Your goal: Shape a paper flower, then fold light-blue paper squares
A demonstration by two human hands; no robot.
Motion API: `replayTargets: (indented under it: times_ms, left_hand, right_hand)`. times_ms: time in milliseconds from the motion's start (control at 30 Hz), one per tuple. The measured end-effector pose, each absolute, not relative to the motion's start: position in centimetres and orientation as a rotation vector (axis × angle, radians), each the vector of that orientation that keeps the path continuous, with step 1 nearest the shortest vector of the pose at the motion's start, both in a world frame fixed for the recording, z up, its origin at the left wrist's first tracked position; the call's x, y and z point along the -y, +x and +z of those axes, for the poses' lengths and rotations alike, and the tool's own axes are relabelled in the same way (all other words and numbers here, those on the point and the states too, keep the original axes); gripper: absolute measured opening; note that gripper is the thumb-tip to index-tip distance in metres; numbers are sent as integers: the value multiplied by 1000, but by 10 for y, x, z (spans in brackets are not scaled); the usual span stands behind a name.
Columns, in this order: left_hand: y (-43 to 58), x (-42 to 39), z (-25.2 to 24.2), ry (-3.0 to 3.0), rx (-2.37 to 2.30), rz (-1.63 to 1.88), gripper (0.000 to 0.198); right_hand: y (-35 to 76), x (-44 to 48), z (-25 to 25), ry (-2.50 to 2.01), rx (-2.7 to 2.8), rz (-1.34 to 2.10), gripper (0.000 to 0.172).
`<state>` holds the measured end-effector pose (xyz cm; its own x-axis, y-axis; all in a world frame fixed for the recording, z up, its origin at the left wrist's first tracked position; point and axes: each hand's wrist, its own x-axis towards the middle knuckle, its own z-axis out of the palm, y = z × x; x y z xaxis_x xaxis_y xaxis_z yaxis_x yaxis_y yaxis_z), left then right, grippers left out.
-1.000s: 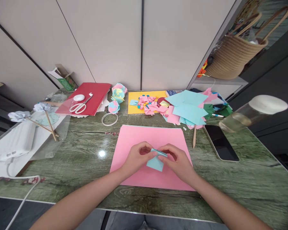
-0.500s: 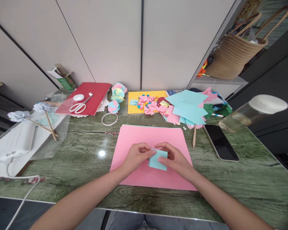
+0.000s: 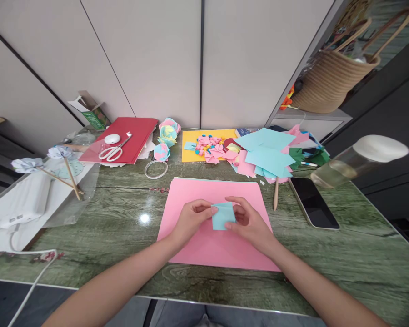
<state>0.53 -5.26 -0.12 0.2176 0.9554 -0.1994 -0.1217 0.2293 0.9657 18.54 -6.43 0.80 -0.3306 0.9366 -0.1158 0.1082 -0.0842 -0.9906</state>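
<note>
A small light-blue folded paper square [image 3: 222,218] is held up between both hands. My left hand [image 3: 194,221] pinches its left edge, with the thumb on the front. At its lower right, my right hand [image 3: 250,222] grips it between thumb and fingers; parts of those fingers are hidden behind the paper. Beneath both hands lies a stack of pink paper sheets [image 3: 191,195] on the green marbled table [image 3: 122,245].
Behind are a red folder [image 3: 139,131] with scissors [image 3: 115,151], paper flowers [image 3: 167,135], a tape roll [image 3: 156,169], and a yellow sheet [image 3: 188,155] with scraps. A phone [image 3: 313,202], bottle [image 3: 357,159] and wooden stick [image 3: 276,195] are right. Left lies a white power bank [image 3: 27,200].
The blue paper has moved slightly up and left and turned a little, its top edge now showing a fold. Both hands have shifted slightly with it.
</note>
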Motion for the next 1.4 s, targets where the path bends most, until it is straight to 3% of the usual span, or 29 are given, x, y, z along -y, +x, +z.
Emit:
replayTargets:
  times_ms: [200, 400, 500, 667, 967, 1400]
  left_hand:
    - [5, 55, 2, 1261, -1013, 963, 30]
    - [6, 62, 10, 1518, -1063, 1012, 22]
    - [6, 58, 8, 1382, -1072, 982, 13]
    - [3, 49, 0, 1012, -951, 950, 17]
    - [1, 47, 2, 928, -826, 843, 33]
    - [1, 47, -2, 859, -905, 911, 28]
  right_hand:
    - [186, 63, 11, -1273, 1427, 1282, 45]
    - [188, 65, 13, -1280, 1514, 1180, 42]
    - [189, 67, 13, -1265, 1552, 1149, 43]
    - [192, 66, 18, -1069, 1677, 1086, 46]
    - [198, 61, 17, -1129, 1652, 902, 13]
    - [198, 66, 20, -1138, 1819, 662, 9]
